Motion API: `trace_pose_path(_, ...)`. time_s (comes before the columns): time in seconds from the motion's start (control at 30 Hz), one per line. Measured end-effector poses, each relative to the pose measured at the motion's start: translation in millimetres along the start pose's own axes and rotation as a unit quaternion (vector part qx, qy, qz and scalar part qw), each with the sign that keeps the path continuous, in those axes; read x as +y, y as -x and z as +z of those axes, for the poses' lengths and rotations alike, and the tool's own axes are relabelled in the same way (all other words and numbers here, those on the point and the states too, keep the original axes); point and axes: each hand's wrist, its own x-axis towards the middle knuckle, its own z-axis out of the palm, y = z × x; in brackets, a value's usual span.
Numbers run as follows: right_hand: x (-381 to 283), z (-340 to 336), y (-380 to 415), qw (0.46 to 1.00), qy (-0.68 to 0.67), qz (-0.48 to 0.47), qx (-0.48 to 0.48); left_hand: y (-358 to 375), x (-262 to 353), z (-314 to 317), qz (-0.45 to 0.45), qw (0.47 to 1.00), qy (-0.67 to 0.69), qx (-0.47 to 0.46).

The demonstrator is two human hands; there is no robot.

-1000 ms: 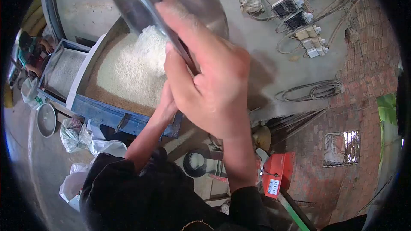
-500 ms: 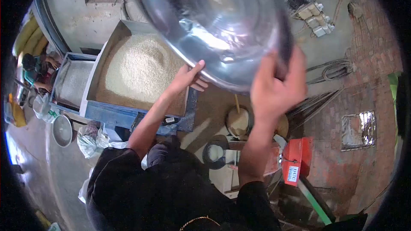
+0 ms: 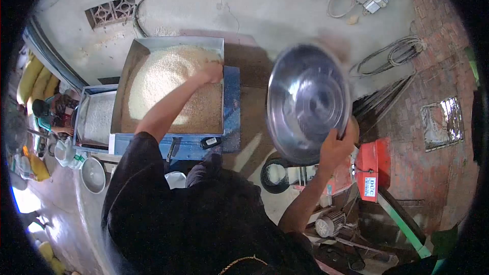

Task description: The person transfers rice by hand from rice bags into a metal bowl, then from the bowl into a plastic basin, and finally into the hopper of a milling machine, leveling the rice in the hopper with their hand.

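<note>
My right hand grips the lower right rim of a large shiny metal basin, which is tilted up on its side with nothing seen in it. My left hand is at the right wall of a square metal tray, beside a heap of pale grain. Its fingers are too blurred to tell whether they hold anything. The tray rests on a blue frame, with a small black object on the front of that frame.
A red machine hopper and a motor are at the lower right. A dark bowl of white material lies below the basin. A smaller tray, a round metal bowl and another person are at the left.
The basin has come down and right in my right hand. My left hand has left the basin's rim and moved to the tray's right side. The view has shifted.
</note>
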Motion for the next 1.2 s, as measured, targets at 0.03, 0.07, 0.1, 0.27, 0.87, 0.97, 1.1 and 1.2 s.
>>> trace_pose_path(0.03, 22.0, 3.0, 14.4, 0.992, -0.036, 0.114, -0.047, 1.0, 3.4, 3.4, -0.009, 0.999, -0.003, -0.05)
trace_pose_path(0.07, 34.9, 6.6, 26.3, 0.991, -0.037, 0.117, -0.048, 4.7, 5.0, 8.0, -0.008, 0.999, -0.005, -0.053)
trace_pose_path(0.1, 45.2, 10.2, 37.2, 0.988, 0.002, 0.14, -0.072, 8.9, 5.6, 12.2, 0.003, 0.998, -0.052, -0.028)
trace_pose_path(0.27, 99.3, 2.6, 112.6, 0.942, 0.214, 0.181, -0.184, 34.1, -11.7, -1.1, 0.07, 0.996, -0.056, -0.022)
trace_pose_path(0.87, 131.3, -113.2, 223.7, 0.899, 0.292, 0.269, -0.186, 104.6, -98.0, -59.0, 0.065, 0.996, 0.054, 0.025)
trace_pose_path(0.97, 118.6, -94.5, 193.2, 0.909, 0.242, 0.276, -0.2, 72.1, -62.5, -29.3, 0.144, 0.983, 0.11, 0.008)
trace_pose_path(1.1, 117.5, -68.3, 169.2, 0.912, 0.229, 0.252, -0.229, 39.2, -0.1, -33.5, 0.205, 0.961, 0.032, -0.182)
trace_pose_path(1.2, 111.2, -42.7, 160.6, 0.933, 0.174, 0.228, -0.218, 32.8, 6.2, 2.9, 0.203, 0.946, 0.07, -0.244)
